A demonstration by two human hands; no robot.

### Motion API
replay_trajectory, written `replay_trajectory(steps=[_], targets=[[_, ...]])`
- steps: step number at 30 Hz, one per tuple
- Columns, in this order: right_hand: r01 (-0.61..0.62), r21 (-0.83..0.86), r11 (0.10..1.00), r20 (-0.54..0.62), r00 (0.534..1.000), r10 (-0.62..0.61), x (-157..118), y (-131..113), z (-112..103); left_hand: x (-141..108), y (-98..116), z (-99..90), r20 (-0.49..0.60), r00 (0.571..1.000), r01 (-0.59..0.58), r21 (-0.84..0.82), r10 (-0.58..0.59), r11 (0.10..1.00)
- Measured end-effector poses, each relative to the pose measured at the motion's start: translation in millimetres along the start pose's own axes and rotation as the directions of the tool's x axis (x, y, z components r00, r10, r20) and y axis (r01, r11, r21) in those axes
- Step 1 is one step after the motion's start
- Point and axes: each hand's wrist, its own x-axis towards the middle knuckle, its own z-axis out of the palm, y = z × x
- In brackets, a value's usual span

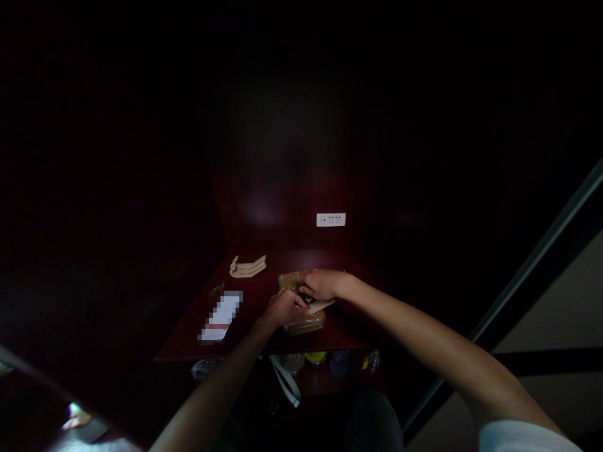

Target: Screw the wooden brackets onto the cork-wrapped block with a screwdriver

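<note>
Presently, wrapped pack [305, 324]: I am seeing tan material in shiny film lying on the dark red tabletop [254, 295], near its front edge, beneath the hands; one pack or two, I cannot tell.
Left hand [285, 307]: its fingers are resting curled narrow beside a pale flat piece [321, 306]; I cannot tell what they are gripping.
Right hand [321, 284]: its fingers are lying bent narrow by a dark item [308, 299]; no grip is showing clearly.
Film and fingers: I am judging that one hand should be steadying the pack, the other working gently.
Yellow mark: it is sitting on the dark item, too small for reading.
Pale oblong [221, 316]: pixelation is hiding any text.
Socket panel [331, 220]: I am finding no legible brand.
</note>
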Motion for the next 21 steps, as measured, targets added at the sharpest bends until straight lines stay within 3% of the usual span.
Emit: replay_trajectory(steps=[6,13,21], targets=[[-0.002,0.057,0.998,0.027,1.0,0.0,-4,-6,-7,0,-2,0.1,-0.018,1.0,-0.026,-0.002,0.025,1.0],[0.061,0.042,0.997,0.024,0.998,-0.062,-2,3,-6,1,-4,2.6,-0.012,0.999,-0.048,-0.008,0.048,0.999],[0.014,0.039,0.999,0.032,0.999,-0.015,2,1,-6,1,-4,0.9,-0.002,0.998,-0.061,0.004,0.061,0.998]])
